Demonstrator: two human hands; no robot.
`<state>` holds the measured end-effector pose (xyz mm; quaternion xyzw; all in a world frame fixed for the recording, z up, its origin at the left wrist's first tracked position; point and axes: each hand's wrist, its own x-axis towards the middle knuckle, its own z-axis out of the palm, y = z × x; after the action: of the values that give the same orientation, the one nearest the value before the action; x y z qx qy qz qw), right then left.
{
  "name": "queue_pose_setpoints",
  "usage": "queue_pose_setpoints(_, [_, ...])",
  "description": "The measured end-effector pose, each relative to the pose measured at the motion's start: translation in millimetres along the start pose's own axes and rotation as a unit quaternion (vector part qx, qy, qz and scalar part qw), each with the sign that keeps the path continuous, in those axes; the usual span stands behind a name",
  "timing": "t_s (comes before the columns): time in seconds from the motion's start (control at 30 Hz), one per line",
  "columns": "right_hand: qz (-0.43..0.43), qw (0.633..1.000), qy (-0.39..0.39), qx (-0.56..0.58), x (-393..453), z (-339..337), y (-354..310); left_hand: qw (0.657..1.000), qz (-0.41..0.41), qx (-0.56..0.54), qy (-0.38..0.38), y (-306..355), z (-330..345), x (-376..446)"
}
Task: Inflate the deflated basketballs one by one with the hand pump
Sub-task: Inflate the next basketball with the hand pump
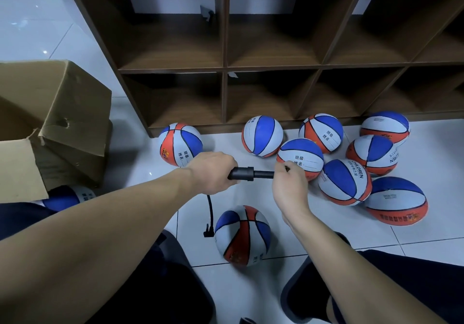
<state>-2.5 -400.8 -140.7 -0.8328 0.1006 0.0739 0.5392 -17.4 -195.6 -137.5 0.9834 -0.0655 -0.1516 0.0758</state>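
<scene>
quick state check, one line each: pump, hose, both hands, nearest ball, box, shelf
black hand pump: held level, rod partly out
black hose: hanging, nozzle beside ball
left hand: grips pump barrel
right hand: grips rod end
nearest red, white and blue basketball: on floor
cardboard box: open
wooden shelf: cubbies bare

The white tiled floor [426, 243] carried red-white-blue basketballs [345, 182] clustered toward two o'clock and a cardboard box [50, 123] at nine.

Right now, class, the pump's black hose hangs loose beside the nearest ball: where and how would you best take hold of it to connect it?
Pinch the hose just above its nozzle end, coming from the left side. The hose curves down from the pump and its tip dangles free, close against the nearest ball on its right, so the left is likely the open side.
</scene>
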Motion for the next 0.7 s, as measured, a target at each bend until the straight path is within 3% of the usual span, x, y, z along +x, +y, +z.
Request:
queue_pose_setpoints(0.2, [-0.007,0.998,-0.062,-0.021,-10.9,13.4,-5.8,1.0,0.012,-0.005,0.013,13.4,3.6,-0.3])
queue_pose_setpoints(0.7, [0.022,0.996,-0.083,0.0,-1.9,6.6,6.2,1.0,0.029,0.007,-0.005,7.9,5.3,1.6])
